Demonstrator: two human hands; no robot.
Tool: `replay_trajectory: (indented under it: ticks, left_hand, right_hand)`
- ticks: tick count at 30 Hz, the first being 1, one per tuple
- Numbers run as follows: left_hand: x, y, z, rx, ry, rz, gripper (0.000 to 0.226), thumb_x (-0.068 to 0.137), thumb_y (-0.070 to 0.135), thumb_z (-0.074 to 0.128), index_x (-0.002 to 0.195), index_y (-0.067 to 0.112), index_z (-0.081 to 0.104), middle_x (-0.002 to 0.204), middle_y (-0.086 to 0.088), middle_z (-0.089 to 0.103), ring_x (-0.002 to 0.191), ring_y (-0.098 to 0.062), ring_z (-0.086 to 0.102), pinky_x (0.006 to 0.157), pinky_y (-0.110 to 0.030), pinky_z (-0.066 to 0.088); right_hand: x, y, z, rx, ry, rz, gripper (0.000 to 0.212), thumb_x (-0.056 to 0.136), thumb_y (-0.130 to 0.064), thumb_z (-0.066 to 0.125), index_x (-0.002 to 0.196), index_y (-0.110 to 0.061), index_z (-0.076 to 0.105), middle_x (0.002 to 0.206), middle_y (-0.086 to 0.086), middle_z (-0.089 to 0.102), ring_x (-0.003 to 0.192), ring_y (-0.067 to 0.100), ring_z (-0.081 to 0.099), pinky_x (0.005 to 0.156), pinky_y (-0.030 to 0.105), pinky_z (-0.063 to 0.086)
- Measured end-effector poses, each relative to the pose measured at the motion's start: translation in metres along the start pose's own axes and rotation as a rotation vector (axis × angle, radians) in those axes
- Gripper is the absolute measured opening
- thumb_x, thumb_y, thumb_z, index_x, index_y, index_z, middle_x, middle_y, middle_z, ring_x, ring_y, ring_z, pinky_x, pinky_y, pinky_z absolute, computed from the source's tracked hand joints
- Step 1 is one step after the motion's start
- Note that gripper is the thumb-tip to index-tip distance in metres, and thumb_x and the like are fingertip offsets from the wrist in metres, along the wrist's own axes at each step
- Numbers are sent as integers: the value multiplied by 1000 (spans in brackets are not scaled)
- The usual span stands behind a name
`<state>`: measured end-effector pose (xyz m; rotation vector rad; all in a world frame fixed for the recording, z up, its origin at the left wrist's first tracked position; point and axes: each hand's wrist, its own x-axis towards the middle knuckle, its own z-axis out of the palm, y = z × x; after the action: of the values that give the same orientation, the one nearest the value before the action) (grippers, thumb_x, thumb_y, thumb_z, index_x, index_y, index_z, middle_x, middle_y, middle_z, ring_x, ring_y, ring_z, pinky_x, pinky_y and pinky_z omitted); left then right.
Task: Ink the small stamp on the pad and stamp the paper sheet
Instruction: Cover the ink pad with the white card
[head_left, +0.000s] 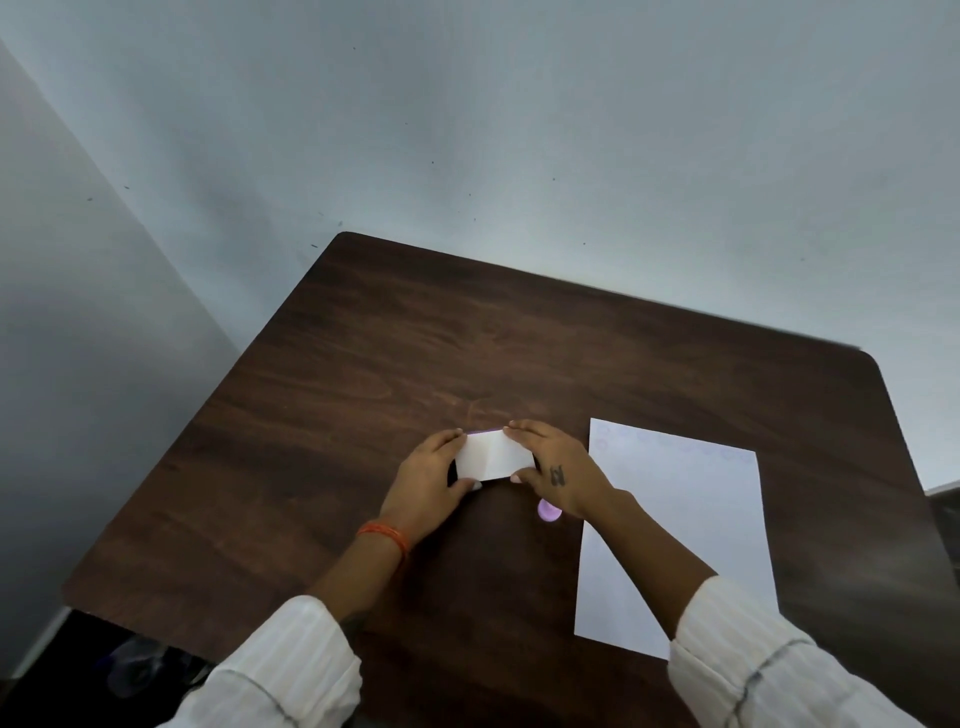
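A small white rectangular box (492, 457), probably the ink pad with its lid, lies on the dark wooden table (415, 343); a thin purple edge shows at its far side. My left hand (423, 491) grips its left end and my right hand (558, 470) grips its right end. A small round lilac stamp (548, 512) rests on the table just under my right wrist, partly hidden. The white paper sheet (680, 519) lies to the right, with faint stamp marks along its far edge. My right forearm crosses the sheet's near left corner.
The table stands in a corner, with pale walls behind (519, 130) and to the left. Its left and near edges drop to a dark floor, where some unclear objects (140, 670) lie. A dark object (945, 493) sits past the right edge.
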<state>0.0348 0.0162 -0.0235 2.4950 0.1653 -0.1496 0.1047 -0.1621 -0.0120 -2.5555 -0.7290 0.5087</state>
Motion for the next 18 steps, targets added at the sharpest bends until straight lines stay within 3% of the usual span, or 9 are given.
replay_trajectory:
  ticks: [18]
  left_hand:
    - [7, 1, 2, 31, -13, -13, 65, 80, 28, 67, 135, 13, 38, 147, -3, 37, 133, -18, 35, 110, -31, 28]
  right_hand:
    - [10, 7, -1, -4, -57, -18, 63, 82, -23, 66, 138, -15, 37, 148, 7, 38, 132, 23, 38, 109, 32, 33]
